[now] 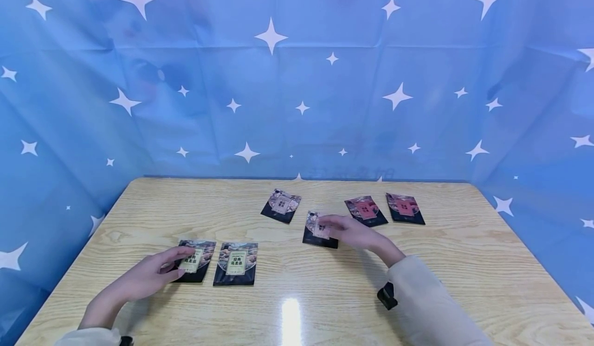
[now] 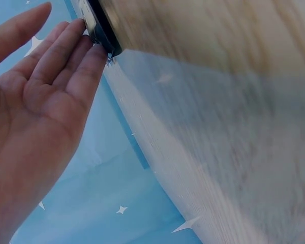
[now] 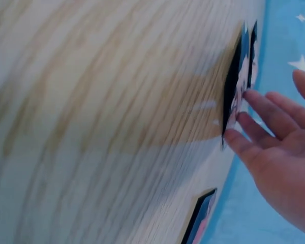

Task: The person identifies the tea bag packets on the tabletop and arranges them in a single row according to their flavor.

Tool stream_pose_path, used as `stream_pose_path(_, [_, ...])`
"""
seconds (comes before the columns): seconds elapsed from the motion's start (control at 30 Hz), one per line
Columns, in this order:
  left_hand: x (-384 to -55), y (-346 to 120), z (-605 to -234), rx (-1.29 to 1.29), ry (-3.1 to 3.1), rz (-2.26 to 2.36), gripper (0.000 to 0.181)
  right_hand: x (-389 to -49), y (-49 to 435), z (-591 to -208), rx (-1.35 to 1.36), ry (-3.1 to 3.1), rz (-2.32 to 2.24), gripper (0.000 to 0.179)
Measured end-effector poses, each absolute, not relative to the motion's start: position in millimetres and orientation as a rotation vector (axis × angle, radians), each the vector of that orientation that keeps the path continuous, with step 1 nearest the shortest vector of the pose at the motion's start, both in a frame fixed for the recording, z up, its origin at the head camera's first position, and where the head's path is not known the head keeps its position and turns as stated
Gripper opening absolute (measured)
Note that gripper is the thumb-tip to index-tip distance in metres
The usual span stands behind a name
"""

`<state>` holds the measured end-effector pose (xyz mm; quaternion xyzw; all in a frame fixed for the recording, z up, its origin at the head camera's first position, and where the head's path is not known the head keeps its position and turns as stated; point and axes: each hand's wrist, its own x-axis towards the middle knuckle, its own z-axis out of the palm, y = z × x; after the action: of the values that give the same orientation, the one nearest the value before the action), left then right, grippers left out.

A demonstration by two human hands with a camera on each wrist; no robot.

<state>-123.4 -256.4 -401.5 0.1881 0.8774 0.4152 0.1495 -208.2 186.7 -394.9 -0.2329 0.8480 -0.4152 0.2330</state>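
Over the leftmost green-labelled tea packet [image 1: 198, 275] rests my left hand [image 1: 149, 273], covering part of its left side. In the left wrist view that hand's fingers [image 2: 58, 61] reach the packet's edge [image 2: 102, 25], and the thumb is held apart. A second green-labelled tea packet [image 1: 235, 263] lies just to its right. My right hand [image 1: 356, 232] touches a pale-pink-labelled tea packet [image 1: 316, 237] with its fingertips. The right wrist view shows the fingers [image 3: 267, 114] extended against this packet [image 3: 235, 86], with the thumb away from it.
Behind the right hand's packet lies another pale-pink-labelled packet [image 1: 281, 206]. Two red-labelled packets, one nearer [image 1: 366, 210] and one farther right [image 1: 405, 208], lie to the right. A blue star-patterned curtain [image 1: 297, 78] hangs behind the wooden table [image 1: 297, 315].
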Motion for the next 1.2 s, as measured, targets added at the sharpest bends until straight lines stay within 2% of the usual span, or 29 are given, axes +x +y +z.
stream_pose_path(0.43, [-124, -257, -402, 0.524, 2.512, 1.181, 0.044, -201, 172, -397, -0.775, 2.243, -1.107, 0.042])
stream_pose_path(1.2, [-125, -259, -402, 0.534, 2.496, 1.183, 0.045, -167, 126, -394, -0.992, 2.217, -0.888, 0.042])
